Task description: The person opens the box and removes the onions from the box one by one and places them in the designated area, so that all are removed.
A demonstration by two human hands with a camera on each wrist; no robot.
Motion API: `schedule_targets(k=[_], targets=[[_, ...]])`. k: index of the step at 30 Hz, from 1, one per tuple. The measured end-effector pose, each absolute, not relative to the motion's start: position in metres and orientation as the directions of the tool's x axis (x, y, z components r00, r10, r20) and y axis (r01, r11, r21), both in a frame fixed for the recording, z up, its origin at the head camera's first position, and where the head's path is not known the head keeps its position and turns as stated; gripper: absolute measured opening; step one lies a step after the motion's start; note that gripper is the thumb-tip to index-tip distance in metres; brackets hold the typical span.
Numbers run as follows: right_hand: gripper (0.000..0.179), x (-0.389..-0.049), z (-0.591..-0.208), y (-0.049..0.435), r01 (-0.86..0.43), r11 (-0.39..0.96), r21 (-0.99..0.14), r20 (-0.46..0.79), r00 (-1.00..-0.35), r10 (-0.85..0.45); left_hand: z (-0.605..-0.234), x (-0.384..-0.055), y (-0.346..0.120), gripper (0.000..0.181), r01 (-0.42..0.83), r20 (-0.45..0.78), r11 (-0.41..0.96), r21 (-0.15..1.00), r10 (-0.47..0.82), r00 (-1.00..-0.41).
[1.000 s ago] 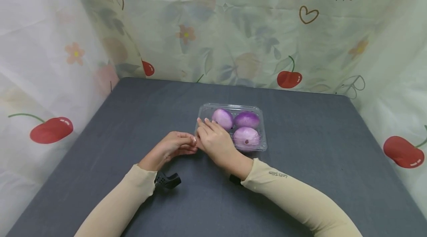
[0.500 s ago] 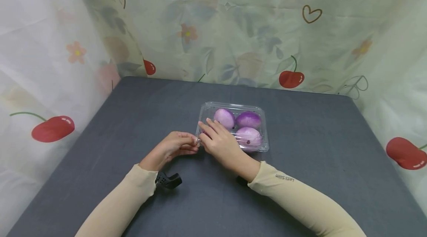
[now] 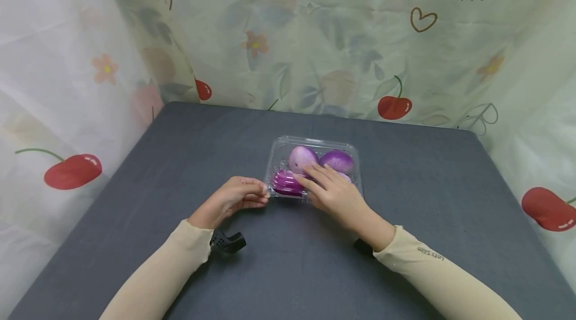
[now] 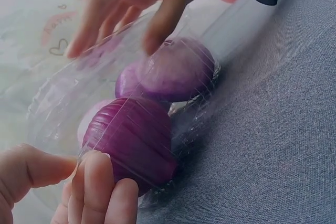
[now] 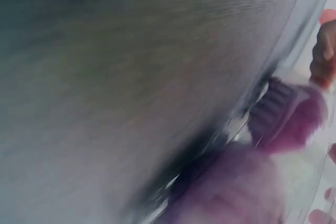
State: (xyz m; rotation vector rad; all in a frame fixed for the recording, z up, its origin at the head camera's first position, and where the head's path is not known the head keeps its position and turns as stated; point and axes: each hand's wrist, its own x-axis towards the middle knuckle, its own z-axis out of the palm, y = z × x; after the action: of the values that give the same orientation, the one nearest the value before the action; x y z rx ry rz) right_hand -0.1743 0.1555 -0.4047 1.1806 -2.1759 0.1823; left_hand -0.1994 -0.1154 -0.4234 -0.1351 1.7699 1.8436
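Observation:
A clear plastic box [image 3: 280, 155] with a closed lid sits on the dark cloth and holds several red onions. Two onions lie at the back, a pale one [image 3: 302, 158] and a deeper purple one [image 3: 339, 161]. At the front left is a striped dark onion [image 3: 287, 183]; the front right one is mostly hidden by a hand. My left hand [image 3: 234, 196] pinches the box's near left corner between thumb and fingertips, as the left wrist view also shows. My right hand [image 3: 337, 194] has its fingers spread, lying over the front middle of the lid.
A dark grey cloth [image 3: 414, 200] covers the table around the box. White printed curtains [image 3: 315, 50] hang behind and at both sides. A black wrist camera mount [image 3: 229, 242] sticks out below my left wrist.
My right hand has moved right along the lid's front, from the left corner to the middle, uncovering the front left onion. The left hand has stayed at the corner.

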Motion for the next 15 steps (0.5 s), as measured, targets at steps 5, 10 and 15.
schedule_targets(k=[5,10,15], targets=[[0.066,-0.169,-0.405,0.186,-0.78,0.608,0.148,0.574,-0.433,-0.695,-0.422,-0.199,-0.114,0.008,-0.474,-0.462,0.047,0.879,0.328,-0.824],[0.059,-0.166,-0.405,0.21,-0.782,0.615,0.105,0.587,-0.45,-0.673,-0.421,-0.199,-0.114,0.008,-0.473,-0.462,0.051,0.88,0.33,-0.823],[0.053,-0.164,-0.401,0.218,-0.79,0.604,0.106,0.58,-0.444,-0.683,-0.42,-0.199,-0.114,0.007,-0.46,-0.446,0.048,0.886,0.35,-0.823]])
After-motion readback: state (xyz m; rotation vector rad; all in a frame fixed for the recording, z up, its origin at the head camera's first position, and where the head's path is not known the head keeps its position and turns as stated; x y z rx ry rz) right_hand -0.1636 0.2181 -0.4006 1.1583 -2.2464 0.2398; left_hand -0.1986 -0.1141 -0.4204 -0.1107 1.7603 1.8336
